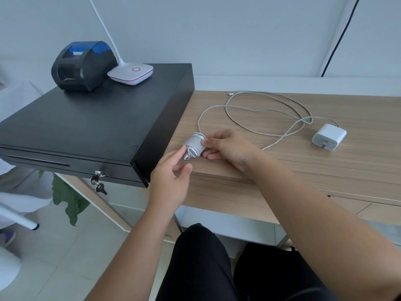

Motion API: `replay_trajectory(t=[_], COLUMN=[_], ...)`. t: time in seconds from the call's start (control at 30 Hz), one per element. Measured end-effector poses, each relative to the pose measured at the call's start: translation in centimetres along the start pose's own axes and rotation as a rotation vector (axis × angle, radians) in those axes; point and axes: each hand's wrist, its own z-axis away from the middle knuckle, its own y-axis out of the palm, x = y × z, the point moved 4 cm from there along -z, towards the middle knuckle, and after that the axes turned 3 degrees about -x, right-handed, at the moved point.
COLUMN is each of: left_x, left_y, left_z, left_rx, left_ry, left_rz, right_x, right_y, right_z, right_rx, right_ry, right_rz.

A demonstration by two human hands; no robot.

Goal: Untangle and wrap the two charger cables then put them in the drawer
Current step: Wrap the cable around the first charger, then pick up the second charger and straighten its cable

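Both hands meet over the near edge of the desk [303, 170]. At the middle of the view, the right hand [227, 148] grips a wound cable bundle [194, 145], thumb on top and fingers curled beneath it, while the left hand [171, 177] comes in from 7 o'clock with its fingers loosely extended, the forefinger touching the bundle's left end where a short tail hangs; it grips nothing that I can see. A free strand rises from the bundle toward 12 o'clock and joins the loose cable [271, 109], which sprawls in wide crossing loops toward 2 o'clock and ends at a white charger [328, 137] lying on its side at 3 o'clock. Which strands belong to which cable cannot be told from here. Judging by its look, the cord is light and limp with some springiness, so tight coils will likely want to unwind unless pinched across all the turns; the last turn or tail is the place to hold. The charger block is rigid and likely the heaviest part, a fair anchor for winding. A black drawer [86, 127] sits shut at 9 o'clock, its key [98, 181] in the lock.
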Motion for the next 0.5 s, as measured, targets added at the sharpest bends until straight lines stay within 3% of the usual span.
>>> replay_trajectory(t=[0.13, 0.37, 0.5], left_x=[-0.3, -1.1, -2.1], left_y=[0.4, 0.6, 0.7], left_z=[-0.5, 0.6, 0.8], left_rx=[-0.005, -0.082, -0.050], left_ry=[0.054, 0.214, 0.271], left_rz=[-0.050, -0.129, -0.138], right_x=[0.3, 0.1, 0.7], right_y=[-0.3, -0.6, -3.3], right_z=[-0.5, 0.7, 3.6], right_rx=[-0.039, -0.208, -0.306], right_ry=[0.020, -0.130, -0.215], right_rz=[0.067, 0.196, 0.294])
